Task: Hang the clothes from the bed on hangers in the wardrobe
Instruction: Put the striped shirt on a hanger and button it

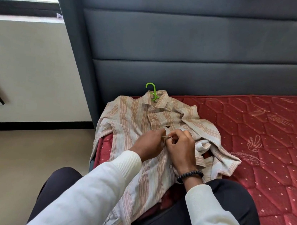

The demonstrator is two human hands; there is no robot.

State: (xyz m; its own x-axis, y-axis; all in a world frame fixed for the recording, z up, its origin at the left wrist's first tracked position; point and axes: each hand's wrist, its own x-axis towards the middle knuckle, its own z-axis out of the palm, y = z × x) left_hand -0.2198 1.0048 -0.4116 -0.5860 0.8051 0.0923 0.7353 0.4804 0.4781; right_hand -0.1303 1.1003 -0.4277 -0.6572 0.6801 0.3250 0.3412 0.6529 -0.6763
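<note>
Striped shirt (139,122) spread on red mattress (264,137) at frame centre, green hanger (153,92) already through the collar. Left hand (149,144) and right hand (181,146) both pinching the placket mid-chest, fingers curled tight on fabric. Best to hold both edges taut and flat, easing the button through without dragging the collar off the hanger.

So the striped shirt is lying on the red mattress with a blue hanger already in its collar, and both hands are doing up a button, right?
Nearly. The hanger is green, not blue, as the head view shows. The rest holds: the shirt lies on the mattress, and the left hand and right hand pinch its front at a button.
</note>
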